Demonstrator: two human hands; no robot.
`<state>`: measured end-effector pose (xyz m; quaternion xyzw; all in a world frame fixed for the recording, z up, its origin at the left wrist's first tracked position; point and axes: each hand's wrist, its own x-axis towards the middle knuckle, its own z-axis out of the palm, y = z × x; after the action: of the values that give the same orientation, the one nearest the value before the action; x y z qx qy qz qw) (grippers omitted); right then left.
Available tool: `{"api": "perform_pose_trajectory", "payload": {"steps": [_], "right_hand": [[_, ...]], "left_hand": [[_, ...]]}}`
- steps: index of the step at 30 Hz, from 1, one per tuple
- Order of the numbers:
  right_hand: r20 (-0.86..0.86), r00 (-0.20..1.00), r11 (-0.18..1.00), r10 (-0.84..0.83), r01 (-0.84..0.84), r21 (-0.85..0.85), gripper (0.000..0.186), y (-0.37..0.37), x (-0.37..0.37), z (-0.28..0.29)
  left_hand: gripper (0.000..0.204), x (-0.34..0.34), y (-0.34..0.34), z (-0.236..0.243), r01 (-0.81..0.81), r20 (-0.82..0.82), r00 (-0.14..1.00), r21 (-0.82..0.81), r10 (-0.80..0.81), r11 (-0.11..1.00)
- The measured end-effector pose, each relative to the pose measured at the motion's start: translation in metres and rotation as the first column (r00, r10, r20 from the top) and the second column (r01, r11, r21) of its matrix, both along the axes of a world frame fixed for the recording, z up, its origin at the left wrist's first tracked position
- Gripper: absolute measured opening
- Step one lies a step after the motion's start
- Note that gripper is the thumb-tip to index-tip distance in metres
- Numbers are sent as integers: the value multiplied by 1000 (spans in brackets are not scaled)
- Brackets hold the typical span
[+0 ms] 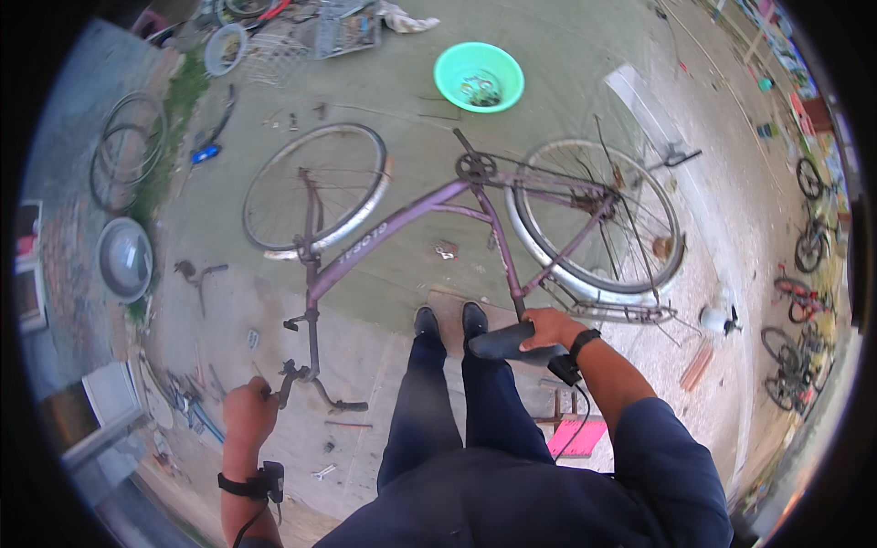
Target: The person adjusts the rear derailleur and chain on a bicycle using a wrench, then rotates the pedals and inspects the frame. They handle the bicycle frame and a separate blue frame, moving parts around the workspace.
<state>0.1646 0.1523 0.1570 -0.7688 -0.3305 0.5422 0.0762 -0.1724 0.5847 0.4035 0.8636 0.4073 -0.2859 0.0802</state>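
A purple bicycle (393, 228) stands crosswise before me, its front wheel (375, 187) to the left and its rear wheel (676, 205) to the right. My left hand (248, 416) is closed around the left end of the handlebar (315, 352). The other end of the bar curves back toward my legs. My right hand (551, 331) grips the dark saddle (498, 344), thumb and fingers over its top. Below the saddle, the seat tube runs to the crank and chainring (475, 167). A rear rack (621, 313) sits beside the rear wheel.
Beyond the bicycle is a green basin (480, 78) with small parts inside. At left lie a metal basin (125, 260), loose tyres (128, 151) and a blue-handled tool (206, 153). A pink-topped stool (578, 438) is by my right leg; a white spray bottle (719, 318) stands farther right.
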Motion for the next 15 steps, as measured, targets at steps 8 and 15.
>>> {"api": "perform_pose_trajectory", "payload": {"steps": [8, 15], "right_hand": [[-255, 959, 991, 124, -110, 70, 66, 54, 86, 110], [-460, 880, 993, 114, -112, 33, 72, 114, 176, 178]], "left_hand": [[47, 107, 68, 119, -109, 189, 981, 335, 47, 936], [56, 234, 192, 161, -112, 465, 858, 586, -219, 803]]}}
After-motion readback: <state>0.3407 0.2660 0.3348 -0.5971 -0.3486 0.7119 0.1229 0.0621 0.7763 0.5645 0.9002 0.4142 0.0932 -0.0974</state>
